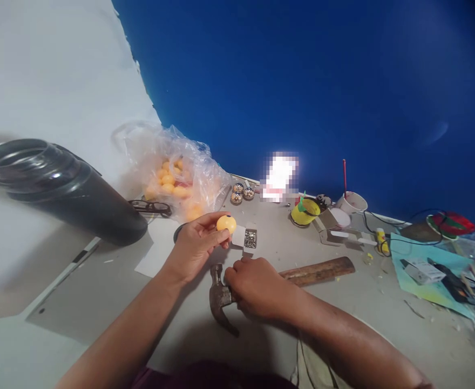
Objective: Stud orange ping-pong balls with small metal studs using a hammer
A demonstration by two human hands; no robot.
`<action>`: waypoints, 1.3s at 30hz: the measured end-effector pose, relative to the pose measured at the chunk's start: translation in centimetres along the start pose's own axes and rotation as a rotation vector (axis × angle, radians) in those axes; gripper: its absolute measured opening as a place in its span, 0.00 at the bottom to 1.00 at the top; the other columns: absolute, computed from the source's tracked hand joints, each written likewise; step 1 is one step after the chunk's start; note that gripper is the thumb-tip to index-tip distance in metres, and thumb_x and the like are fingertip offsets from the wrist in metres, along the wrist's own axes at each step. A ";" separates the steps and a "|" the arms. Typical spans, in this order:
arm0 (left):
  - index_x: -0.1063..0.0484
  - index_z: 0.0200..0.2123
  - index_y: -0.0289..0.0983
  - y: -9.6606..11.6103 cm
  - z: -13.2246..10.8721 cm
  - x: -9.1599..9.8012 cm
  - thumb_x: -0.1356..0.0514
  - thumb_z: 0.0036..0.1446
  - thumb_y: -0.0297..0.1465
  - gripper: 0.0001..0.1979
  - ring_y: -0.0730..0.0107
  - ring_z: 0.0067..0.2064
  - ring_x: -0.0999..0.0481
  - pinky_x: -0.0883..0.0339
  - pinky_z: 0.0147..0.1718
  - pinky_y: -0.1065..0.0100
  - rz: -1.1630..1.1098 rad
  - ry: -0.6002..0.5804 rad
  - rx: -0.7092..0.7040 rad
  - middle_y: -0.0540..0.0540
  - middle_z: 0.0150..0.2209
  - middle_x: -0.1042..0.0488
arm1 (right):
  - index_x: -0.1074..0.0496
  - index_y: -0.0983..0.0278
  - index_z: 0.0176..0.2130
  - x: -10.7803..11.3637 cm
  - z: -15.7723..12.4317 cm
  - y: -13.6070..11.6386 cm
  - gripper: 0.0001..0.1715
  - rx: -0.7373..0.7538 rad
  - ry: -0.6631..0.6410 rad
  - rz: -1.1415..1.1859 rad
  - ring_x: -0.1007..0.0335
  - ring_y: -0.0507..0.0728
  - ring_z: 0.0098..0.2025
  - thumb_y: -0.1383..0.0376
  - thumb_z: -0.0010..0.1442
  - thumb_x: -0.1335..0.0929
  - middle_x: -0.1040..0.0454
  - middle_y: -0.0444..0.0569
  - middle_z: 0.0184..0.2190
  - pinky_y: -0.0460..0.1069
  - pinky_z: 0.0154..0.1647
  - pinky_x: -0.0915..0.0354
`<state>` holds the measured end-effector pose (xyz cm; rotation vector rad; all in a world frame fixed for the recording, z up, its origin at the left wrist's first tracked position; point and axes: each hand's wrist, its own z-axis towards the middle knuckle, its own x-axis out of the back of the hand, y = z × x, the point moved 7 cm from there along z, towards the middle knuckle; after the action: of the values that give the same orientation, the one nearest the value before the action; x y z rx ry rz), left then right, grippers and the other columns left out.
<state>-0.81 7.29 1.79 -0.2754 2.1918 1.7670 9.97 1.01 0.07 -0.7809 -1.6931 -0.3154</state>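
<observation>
My left hand (197,240) pinches a small yellow-orange ball (226,224) between thumb and fingers, with a dark spot on its top. Closed round the handle of a claw hammer (318,271), close behind its head, is my right hand (257,286). The hammer's rusty head points left over the table, and its worn wooden handle sticks out to the right. Just beyond both hands stands a small open white box (250,239) of shiny metal pieces, perhaps tacks. Several silvery studded balls (237,193) sit farther back.
On the left a large dark bottle (59,189) stands near folded glasses (150,207) and a clear plastic bag (176,178) of orange balls. At the right are a yellow pot (304,212), a white cup (351,203) and a light-blue sheet (411,265) with tools. A blue wall rises behind.
</observation>
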 end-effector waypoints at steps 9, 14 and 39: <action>0.20 0.42 0.34 -1.5 0.0 0.2 0.26 0.44 0.34 0.20 0.71 0.28 0.25 0.32 0.28 0.69 0.112 0.036 0.026 0.48 0.28 0.22 | 0.24 0.63 0.40 3.0 -0.9 3.6 0.13 -0.149 0.091 0.044 0.26 0.60 0.41 0.61 0.69 0.36 0.21 0.53 0.39 0.50 0.34 0.39; 0.20 0.43 0.36 -2.9 -0.1 0.3 0.25 0.45 0.37 0.22 0.68 0.34 0.23 0.29 0.34 0.66 0.091 0.055 0.092 0.45 0.33 0.20 | 0.22 0.62 0.42 3.9 -0.6 8.5 0.14 -0.481 0.224 -0.042 0.26 0.61 0.45 0.62 0.70 0.37 0.23 0.55 0.42 0.50 0.34 0.39; 0.21 0.45 0.35 -3.7 -0.1 0.4 0.25 0.43 0.38 0.25 0.65 0.38 0.23 0.30 0.39 0.64 0.126 0.044 0.121 0.44 0.39 0.19 | 0.22 0.62 0.40 1.9 1.1 9.8 0.11 -0.457 0.278 0.003 0.26 0.58 0.42 0.63 0.67 0.35 0.21 0.51 0.42 0.49 0.33 0.42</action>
<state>0.04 6.41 -1.74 -0.1528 2.3840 1.6968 15.22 9.53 -0.35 -1.0184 -1.3711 -0.7905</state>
